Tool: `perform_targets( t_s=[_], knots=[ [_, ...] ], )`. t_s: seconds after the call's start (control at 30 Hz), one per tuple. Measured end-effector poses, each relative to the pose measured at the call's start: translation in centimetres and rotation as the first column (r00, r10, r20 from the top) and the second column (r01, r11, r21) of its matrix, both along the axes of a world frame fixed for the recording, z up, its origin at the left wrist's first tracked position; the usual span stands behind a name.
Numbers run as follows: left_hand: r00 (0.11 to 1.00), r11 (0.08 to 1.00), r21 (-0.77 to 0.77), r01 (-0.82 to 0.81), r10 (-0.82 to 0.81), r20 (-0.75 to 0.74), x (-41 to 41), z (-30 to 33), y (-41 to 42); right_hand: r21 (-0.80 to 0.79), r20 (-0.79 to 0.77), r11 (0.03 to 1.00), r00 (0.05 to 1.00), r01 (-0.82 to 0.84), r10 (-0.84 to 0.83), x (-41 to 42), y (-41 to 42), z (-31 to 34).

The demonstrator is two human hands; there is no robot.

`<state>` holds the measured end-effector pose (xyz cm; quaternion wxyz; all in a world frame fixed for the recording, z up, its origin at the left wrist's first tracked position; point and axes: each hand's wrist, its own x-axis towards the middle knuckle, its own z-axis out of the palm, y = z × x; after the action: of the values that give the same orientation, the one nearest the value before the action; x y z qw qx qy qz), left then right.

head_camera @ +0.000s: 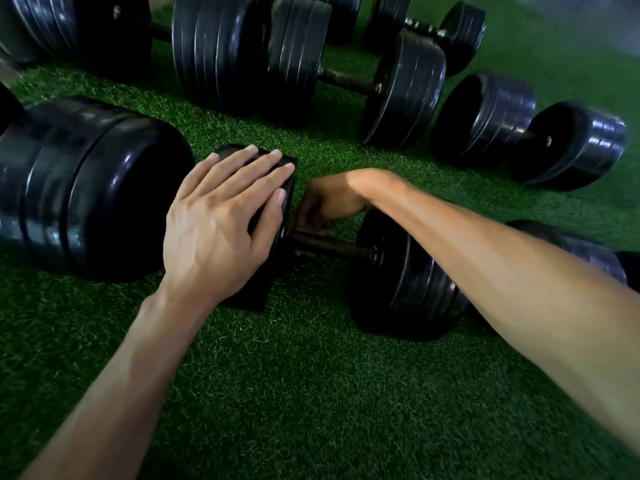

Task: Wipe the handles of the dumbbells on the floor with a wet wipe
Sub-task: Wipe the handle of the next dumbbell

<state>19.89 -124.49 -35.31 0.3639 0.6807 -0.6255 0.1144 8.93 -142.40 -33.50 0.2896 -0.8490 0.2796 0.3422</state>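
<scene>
A black dumbbell lies on the green turf in the middle of the view, its dark rusty handle [332, 245] running between two stacks of plates. My left hand [221, 223] rests flat, fingers straight, on top of the left plate stack [273, 271]. My right hand [325, 202] reaches down behind the handle at its left end, fingers curled around a small greyish wipe [327, 231] pressed against the bar. Most of the wipe is hidden under the fingers. The right plate stack [405, 282] sits under my right forearm.
A very large dumbbell head [93, 192] lies just left of my left hand. Several more black dumbbells [349, 81] lie across the back and at the right [526, 133]. Another weight [571, 244] sits behind my right forearm. Open turf [294, 393] lies in front.
</scene>
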Motion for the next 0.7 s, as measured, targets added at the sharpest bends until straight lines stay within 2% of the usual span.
perform_targets(
  t_s=[0.13,0.23,0.4,0.57,0.7],
  knots=[
    [1.000,1.000,0.006,-0.001,0.001,-0.001,0.0,0.1,-0.1,-0.062,-0.017,0.995,0.997,-0.082,0.082,0.6,0.3,0.4],
    [1.000,1.000,0.000,0.000,0.000,-0.004,0.0,0.0,-0.1,-0.060,0.007,0.998,1.000,-0.018,0.018,0.0,-0.4,0.4],
    [1.000,1.000,0.006,-0.002,0.002,-0.002,0.0,0.0,0.0,-0.048,-0.014,0.996,0.997,-0.076,0.076,-0.4,0.6,-0.1],
    [1.000,1.000,0.004,0.000,0.000,-0.001,0.0,0.1,0.0,-0.043,0.032,0.999,0.999,-0.011,0.012,-0.7,0.3,0.2],
    [1.000,1.000,0.009,0.002,-0.002,-0.003,0.0,0.1,0.0,-0.088,-0.035,0.991,0.994,-0.104,0.101,0.0,0.8,0.2]
  ],
)
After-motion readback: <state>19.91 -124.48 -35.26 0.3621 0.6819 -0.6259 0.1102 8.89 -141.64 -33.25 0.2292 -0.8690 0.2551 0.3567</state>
